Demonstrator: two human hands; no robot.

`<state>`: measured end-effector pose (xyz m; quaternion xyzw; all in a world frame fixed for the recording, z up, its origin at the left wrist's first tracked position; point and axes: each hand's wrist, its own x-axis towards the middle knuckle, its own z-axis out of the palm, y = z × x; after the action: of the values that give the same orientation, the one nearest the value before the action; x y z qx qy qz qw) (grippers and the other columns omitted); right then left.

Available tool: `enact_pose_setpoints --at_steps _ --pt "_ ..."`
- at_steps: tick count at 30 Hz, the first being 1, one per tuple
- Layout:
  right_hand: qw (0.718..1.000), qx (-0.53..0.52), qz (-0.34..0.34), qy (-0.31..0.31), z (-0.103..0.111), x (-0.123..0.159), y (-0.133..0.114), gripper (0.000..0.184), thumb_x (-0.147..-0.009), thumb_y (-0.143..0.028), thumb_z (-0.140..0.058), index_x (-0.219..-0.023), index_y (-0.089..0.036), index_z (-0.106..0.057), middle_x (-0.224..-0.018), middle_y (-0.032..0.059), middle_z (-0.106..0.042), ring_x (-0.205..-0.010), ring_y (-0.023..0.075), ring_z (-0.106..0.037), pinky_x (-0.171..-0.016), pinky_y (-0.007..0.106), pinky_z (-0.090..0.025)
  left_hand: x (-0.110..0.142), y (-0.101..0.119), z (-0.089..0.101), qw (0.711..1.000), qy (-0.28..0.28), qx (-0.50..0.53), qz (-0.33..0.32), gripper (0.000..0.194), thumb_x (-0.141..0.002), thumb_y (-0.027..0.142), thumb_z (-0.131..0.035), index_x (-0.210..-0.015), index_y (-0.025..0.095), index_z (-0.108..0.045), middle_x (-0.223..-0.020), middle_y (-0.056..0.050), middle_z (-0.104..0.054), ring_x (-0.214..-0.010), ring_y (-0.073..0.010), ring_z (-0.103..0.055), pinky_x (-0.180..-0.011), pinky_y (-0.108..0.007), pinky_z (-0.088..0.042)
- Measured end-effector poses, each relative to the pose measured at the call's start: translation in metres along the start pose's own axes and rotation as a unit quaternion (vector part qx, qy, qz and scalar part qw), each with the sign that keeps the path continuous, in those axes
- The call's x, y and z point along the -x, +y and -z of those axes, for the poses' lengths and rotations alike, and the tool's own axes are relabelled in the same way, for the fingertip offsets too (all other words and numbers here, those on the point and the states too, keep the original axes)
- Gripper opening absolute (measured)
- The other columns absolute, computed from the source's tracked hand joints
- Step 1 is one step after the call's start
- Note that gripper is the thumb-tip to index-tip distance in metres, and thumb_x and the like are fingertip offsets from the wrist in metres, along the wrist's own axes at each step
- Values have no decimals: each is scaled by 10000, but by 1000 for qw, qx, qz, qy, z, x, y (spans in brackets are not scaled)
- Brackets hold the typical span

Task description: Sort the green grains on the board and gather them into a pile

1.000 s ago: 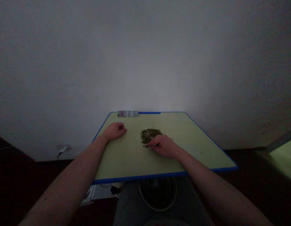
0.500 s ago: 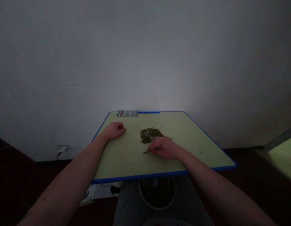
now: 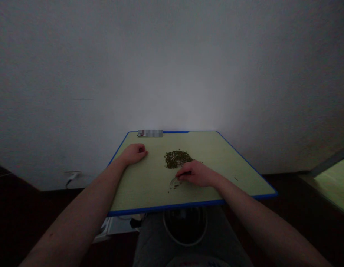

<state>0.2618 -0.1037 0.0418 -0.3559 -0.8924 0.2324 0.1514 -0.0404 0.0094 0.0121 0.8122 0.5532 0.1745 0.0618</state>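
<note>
While left hand (image 3: 132, 154) lies curled on green cutting board (image 3: 144, 189), right grip (image 3: 195, 174) pinches small tool (image 3: 174, 181), near seeds (image 3: 176, 159)

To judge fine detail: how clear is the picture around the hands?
Head view: dim, grainy, with a pale glow on the white wall behind the pale green, blue-edged board. The small dark green grains are too soft to tell apart, and the thin thing at the right hand is blurred.
</note>
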Motion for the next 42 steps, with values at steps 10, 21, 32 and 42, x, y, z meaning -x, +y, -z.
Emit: enact_pose_setpoints --at_steps 10,21,32,42 --pt "997 59 -36 44 -15 -12 -6 312 -806 -282 -515 -1088 -197 -618 -922 52 -675 -802 163 -594 -710 261 -412 -1 -2 -2 1000 5 -4 -2 288 -720 442 -463 -655 171 -535 -604 -10 -544 -559 -118 -460 -521 -243 -294" --pt "994 74 57 -65 -16 -19 -21 333 -828 -264 -495 -1137 -184 -590 -1003 76 -651 -878 166 -570 -743 248 -382 -2 -3 -2 1000 6 0 -6 269 -713 429 -476 -658 174 -540 -606 -6 -551 -562 -120 -468 -524 -243 -308" --pt "995 79 -3 -62 -16 6 -29 303 -829 -300 -482 -1080 -207 -623 -943 64 -675 -845 176 -588 -699 250 -378 -1 -4 -3 1000 10 5 -12 279 -712 435 -465 -651 173 -541 -594 -7 -543 -557 -120 -462 -522 -245 -303" --pt "994 66 -86 -34 -19 26 -39 281 -847 -313 -438 -973 -185 -653 -856 64 -682 -760 167 -586 -646 248 -365 -1 -3 -2 1000 8 3 -7 283 -710 441 -463 -650 176 -544 -591 -7 -543 -560 -125 -469 -527 -248 -311"
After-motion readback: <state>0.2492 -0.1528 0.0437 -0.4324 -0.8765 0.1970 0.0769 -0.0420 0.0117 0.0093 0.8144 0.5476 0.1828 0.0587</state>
